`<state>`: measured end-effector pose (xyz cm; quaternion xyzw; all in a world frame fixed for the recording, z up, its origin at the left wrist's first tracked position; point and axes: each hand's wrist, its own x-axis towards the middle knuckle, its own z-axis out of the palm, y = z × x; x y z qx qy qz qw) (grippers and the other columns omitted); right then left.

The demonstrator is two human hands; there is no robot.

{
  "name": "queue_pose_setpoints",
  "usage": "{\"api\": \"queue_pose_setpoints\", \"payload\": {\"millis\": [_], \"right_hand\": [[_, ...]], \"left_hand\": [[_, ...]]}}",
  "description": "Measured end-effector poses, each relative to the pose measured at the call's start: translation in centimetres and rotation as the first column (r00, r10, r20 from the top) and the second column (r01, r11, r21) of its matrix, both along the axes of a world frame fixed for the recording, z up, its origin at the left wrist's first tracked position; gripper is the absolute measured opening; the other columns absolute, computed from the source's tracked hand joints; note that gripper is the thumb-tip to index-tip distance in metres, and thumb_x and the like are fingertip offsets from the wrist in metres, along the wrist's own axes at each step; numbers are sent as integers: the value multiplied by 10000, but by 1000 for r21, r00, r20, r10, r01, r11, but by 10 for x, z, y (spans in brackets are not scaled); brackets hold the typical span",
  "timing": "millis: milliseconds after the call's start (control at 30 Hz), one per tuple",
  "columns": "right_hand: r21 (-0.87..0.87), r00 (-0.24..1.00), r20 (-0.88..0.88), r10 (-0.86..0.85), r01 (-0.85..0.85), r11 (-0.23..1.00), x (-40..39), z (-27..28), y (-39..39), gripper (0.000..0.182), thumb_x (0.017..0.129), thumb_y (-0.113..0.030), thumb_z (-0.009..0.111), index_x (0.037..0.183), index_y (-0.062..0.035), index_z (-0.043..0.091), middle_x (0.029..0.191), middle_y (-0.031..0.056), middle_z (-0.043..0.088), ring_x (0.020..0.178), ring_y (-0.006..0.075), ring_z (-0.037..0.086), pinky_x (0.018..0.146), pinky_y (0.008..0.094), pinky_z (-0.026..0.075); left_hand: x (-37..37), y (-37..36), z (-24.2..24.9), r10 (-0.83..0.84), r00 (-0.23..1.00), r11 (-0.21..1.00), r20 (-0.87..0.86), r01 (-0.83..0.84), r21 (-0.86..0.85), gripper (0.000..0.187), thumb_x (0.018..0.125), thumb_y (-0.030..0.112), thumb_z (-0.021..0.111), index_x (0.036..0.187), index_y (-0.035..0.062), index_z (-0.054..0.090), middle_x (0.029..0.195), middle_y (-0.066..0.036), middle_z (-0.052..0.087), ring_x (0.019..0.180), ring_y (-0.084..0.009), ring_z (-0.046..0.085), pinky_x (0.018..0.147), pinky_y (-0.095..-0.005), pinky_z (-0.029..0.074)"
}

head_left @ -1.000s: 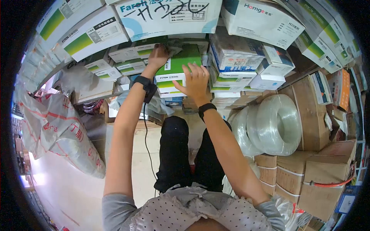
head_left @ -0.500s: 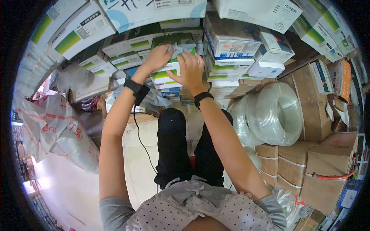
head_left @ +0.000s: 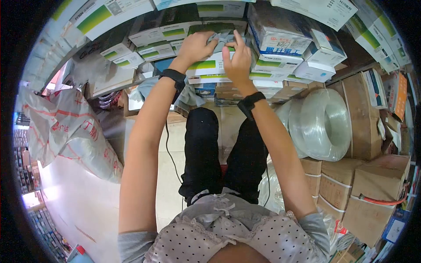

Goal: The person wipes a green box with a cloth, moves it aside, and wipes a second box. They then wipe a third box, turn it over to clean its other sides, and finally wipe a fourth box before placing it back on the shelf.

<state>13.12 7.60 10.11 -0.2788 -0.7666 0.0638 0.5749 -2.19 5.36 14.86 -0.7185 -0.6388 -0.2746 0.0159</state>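
At the top centre of the frame, the left hand (head_left: 196, 46) bunches a grey cloth (head_left: 220, 37) in closed fingers atop a green-and-white box (head_left: 206, 66), while the right hand (head_left: 237, 62) presses it with fingers together. A hard push could topple the neighbouring stacked boxes (head_left: 280, 44).

A soft, matt grey cloth (head_left: 220, 37) is bunching in limp folds under the left hand (head_left: 195, 46) and the right hand (head_left: 237, 62), both bare. It is lying against a green-and-white printed cardboard box (head_left: 209, 69) whose faces are showing a slight sheen. The brown corrugated cardboard cartons (head_left: 351, 193) are looking dull and rough, with pale tape shining across them. The coil of clear plastic tubing (head_left: 322, 125) is gleaming, smooth and glossy. The white woven plastic sack with red print (head_left: 74, 131) is catching light on its crinkled surface. The pale floor (head_left: 87, 206) is looking smooth and faintly reflective.
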Motion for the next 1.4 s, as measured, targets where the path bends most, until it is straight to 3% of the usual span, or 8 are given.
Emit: {"api": "queue_pose_setpoints", "payload": {"millis": [100, 300, 500, 600, 633, 733, 1133, 1400], "right_hand": [[-73, 1000, -5, 16, -17, 997, 4, 3, -4, 463, 788, -205, 578, 1177, 13, 451, 870, 114, 560, 791, 275, 493, 741, 384, 357], [105, 982, 44, -182, 177, 979, -4, 5, -15, 383, 742, -274, 643, 1008, -10, 564, 1057, 180, 518, 976, 365, 463, 875, 409, 352], [-228, 982, 63, 176, -158, 961, 2, -7, 12, 587, 641, -379, 729, 1057, -16, 529, 1287, 195, 401, 1152, 344, 416, 932, 437, 339], [-141, 995, 58, 76, -67, 988, 22, -1, -7, 712, 620, -413, 738, 1150, -24, 467, 1320, 200, 373, 1186, 328, 400, 938, 430, 341], [-28, 985, 173, -9, 14, 1000, 29, -8, -9, 817, 600, -437, 742, 1225, -36, 403, 1339, 199, 346, 1162, 349, 407, 923, 429, 354], [-85, 981, 183, 66, -51, 995, 33, -18, -27, 822, 599, -431, 741, 1242, -46, 401, 1355, 183, 320, 1135, 358, 417, 910, 431, 363], [-165, 989, 145, -19, 43, 985, 22, -29, -25, 703, 634, -274, 732, 1230, -52, 431, 1337, 207, 342, 1138, 382, 429, 903, 429, 391], [-96, 959, 274, -76, 106, 990, 29, -22, -24, 642, 697, -327, 693, 1224, -58, 445, 1314, 194, 384, 1055, 352, 509, 833, 371, 447]], "left_hand": [[-1, 0, -7, -40, 999, 992, -19, 42, 119, 350, 797, 346, 472, 935, 62, 622, 828, -174, 627, 772, -356, 592, 683, -433, 473], [-3, -3, -7, -59, 996, 987, 62, 48, 156, 354, 803, 367, 474, 883, 64, 639, 873, -138, 636, 769, -334, 600, 688, -415, 481], [10, -11, 2, 269, 963, 946, 28, -270, 182, 381, 792, 413, 461, 870, 91, 650, 819, -134, 646, 738, -315, 617, 637, -411, 486], [14, -8, -3, 301, 950, 940, -82, -282, 191, 381, 782, 426, 467, 870, 102, 648, 776, -142, 644, 704, -311, 623, 603, -411, 489], [15, -8, -4, 306, 948, 936, -85, -284, 208, 373, 776, 418, 474, 873, 101, 645, 748, -137, 642, 678, -312, 624, 588, -419, 489], [14, -5, -8, 319, 942, 927, -104, -288, 239, 359, 778, 405, 470, 867, 102, 643, 739, -128, 642, 661, -306, 623, 580, -424, 488], [12, -2, -15, 300, 949, 898, -97, -246, 366, 286, 773, 343, 473, 782, 105, 632, 699, -101, 635, 587, -283, 613, 520, -406, 482], [11, -1, -16, 304, 947, 885, -107, -239, 399, 279, 768, 329, 481, 789, 101, 641, 703, -104, 639, 572, -281, 611, 514, -403, 485]]}}
